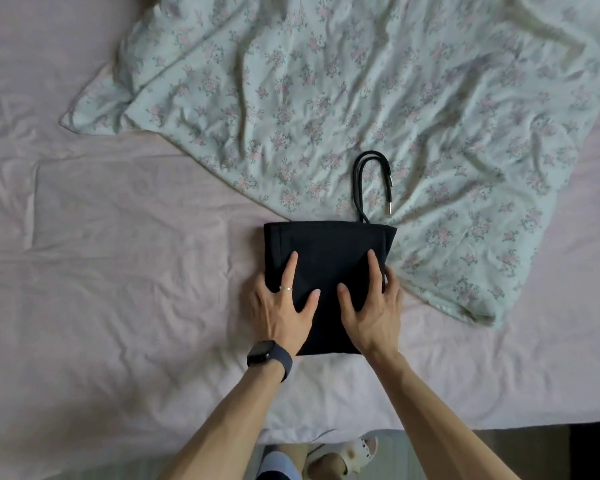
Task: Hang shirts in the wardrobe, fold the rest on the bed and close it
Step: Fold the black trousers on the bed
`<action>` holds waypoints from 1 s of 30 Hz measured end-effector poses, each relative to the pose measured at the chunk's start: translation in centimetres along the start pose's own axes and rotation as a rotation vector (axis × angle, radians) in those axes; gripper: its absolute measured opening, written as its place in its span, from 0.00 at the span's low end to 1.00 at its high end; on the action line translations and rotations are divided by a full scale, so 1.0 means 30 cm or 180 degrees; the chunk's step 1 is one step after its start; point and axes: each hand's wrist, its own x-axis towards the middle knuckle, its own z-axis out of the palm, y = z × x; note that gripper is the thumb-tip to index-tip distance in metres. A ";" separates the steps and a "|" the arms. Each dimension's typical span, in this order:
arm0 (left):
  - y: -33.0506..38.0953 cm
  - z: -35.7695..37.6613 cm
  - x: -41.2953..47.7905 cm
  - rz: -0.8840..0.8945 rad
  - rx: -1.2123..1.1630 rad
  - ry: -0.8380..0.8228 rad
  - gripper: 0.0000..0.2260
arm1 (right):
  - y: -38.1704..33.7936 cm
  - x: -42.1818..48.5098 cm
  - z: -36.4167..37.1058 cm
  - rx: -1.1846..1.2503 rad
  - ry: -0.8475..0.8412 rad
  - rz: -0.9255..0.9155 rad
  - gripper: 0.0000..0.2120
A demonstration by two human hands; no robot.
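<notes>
A folded black garment [329, 251] lies just below the centre of the frame, on the bed [118, 271], forming a compact, roughly square packet. Its left part rests on the pale pink sheet and its upper right corner overlaps the edge of a floral duvet [326, 81], which spreads crumpled across the upper right of the frame. Two black drawstrings [359, 168] with metal tips come out of the packet's top edge, loop upward over the duvet and bend back down on the right. Both hands rest flat on the lower half of the garment with fingers spread. The left hand [284, 303] covers the lower left part, thumb angled toward the middle, one long finger pointing up the cloth and the outer fingers at the packet's left edge; it wears a thin ring [285, 288], and a dark smartwatch [267, 355] sits on that wrist. The right hand [371, 306] mirrors it on the lower right, thumb and forefinger on the fabric and the remaining fingers at the right edge. At the bottom of the frame, beyond the mattress edge, a foot in a white slipper [354, 452] stands on the floor.
</notes>
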 end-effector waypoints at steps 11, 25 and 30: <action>0.037 0.006 0.045 0.0148 0.0052 -0.0137 0.37 | -0.027 0.016 0.036 -0.0840 -0.0126 -0.0065 0.36; 0.028 -0.024 -0.002 0.0432 0.0044 0.0247 0.34 | -0.061 -0.011 -0.016 -0.0680 0.0065 -0.0675 0.33; 0.024 -0.158 -0.153 0.0480 -0.0333 0.0677 0.35 | -0.160 -0.118 -0.153 -0.0769 0.0035 -0.1162 0.31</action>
